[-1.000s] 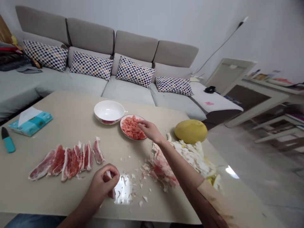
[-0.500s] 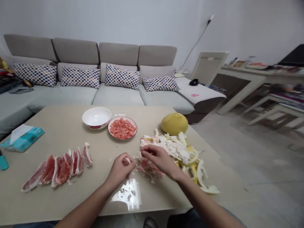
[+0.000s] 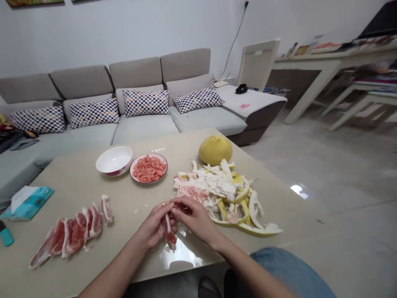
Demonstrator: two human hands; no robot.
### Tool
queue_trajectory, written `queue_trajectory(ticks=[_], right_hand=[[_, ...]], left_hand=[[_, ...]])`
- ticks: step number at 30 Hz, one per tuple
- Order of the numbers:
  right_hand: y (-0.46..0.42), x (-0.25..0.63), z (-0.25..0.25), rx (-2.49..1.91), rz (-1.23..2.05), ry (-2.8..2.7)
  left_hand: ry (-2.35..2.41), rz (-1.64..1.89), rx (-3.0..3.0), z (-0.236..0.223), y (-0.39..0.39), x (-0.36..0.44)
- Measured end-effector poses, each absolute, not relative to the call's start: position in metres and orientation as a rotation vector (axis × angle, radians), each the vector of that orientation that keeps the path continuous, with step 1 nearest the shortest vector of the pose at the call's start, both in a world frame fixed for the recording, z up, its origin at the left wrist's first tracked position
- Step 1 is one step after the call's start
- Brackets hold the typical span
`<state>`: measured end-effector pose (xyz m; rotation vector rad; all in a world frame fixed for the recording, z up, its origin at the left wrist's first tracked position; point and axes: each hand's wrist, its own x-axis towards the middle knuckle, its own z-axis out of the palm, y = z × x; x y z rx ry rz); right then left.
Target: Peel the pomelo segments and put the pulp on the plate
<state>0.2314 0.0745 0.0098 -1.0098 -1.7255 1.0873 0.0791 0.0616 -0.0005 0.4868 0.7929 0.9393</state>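
Observation:
My left hand (image 3: 155,229) is closed around a pomelo segment (image 3: 170,232), whose reddish lower end sticks out below the fingers. The thumb and fingertips of my right hand (image 3: 197,219) pinch at the segment's upper end, touching my left fingertips. What exactly lies between the fingertips is partly hidden. Just beyond my right hand spreads a heap of white membrane and yellow pomelo peel (image 3: 221,186). To the left, several pomelo segments (image 3: 76,231) lie in a row, still in pale skin. Pinkish pulp pieces (image 3: 149,167) fill a dark-rimmed plate (image 3: 149,182) farther back.
A white bowl (image 3: 114,160) stands left of the plate. Behind the peel heap sits a whole pomelo (image 3: 215,150). A blue tissue pack (image 3: 34,203) and a teal-and-black object (image 3: 6,235) lie at the table's left. A sofa (image 3: 142,128) runs along the far side.
My right hand has moved from the peel heap to my left hand and meets it. The segment now shows in my left hand. The view has turned slightly right and tilted.

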Motion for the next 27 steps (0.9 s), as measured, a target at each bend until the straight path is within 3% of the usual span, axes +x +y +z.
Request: queue_trajectory(ticks=[11,21,27], right_hand=[[0.083,0.261,0.002,-1.125,0.548,-1.814],[0.056,0.238,0.013,-0.987,1.346,-1.772],[0.051,0.228,0.009,-1.081,1.25,-1.694]], left_hand=[[0.65,0.908,0.258,0.0,0.059,0.074],[0.604,1.221,-0.042,0.006,0.061,0.068],[0.593,1.409,-0.118,0.009,0.05,0.079]])
